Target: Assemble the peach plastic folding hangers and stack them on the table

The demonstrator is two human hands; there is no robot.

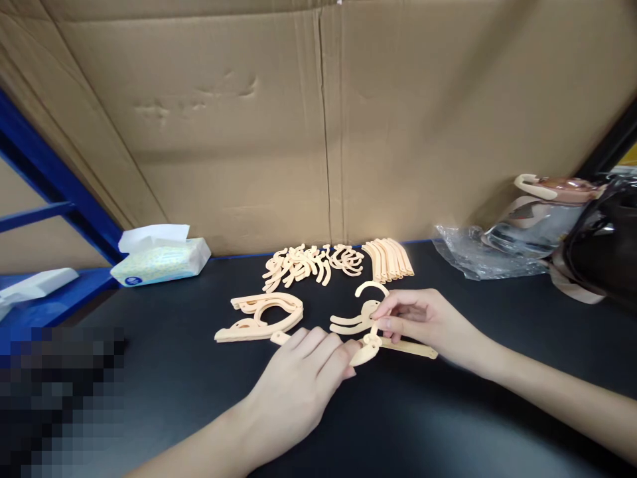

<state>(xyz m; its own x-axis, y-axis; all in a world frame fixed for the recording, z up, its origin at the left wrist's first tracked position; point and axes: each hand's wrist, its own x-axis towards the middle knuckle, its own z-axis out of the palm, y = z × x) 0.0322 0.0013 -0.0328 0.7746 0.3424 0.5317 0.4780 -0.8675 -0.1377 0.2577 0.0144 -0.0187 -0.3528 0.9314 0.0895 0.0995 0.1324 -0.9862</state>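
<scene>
A peach plastic folding hanger [369,346] lies on the black table [448,411] between my hands. My left hand [298,382] rests palm down over its left arm, fingers curled on the piece. My right hand [423,318] pinches the hanger's centre joint near the hook [371,288] with thumb and forefinger. A loose curved part [353,322] lies just behind the joint. To the left sits a stack of folded hangers [261,317].
Rows of small peach hooks [311,262] and straight arms [389,259] lie at the table's back. A tissue pack [162,259] stands at back left, a plastic bag with parts [522,232] at back right. A cardboard wall [318,119] closes the back; blue shelf frame at left.
</scene>
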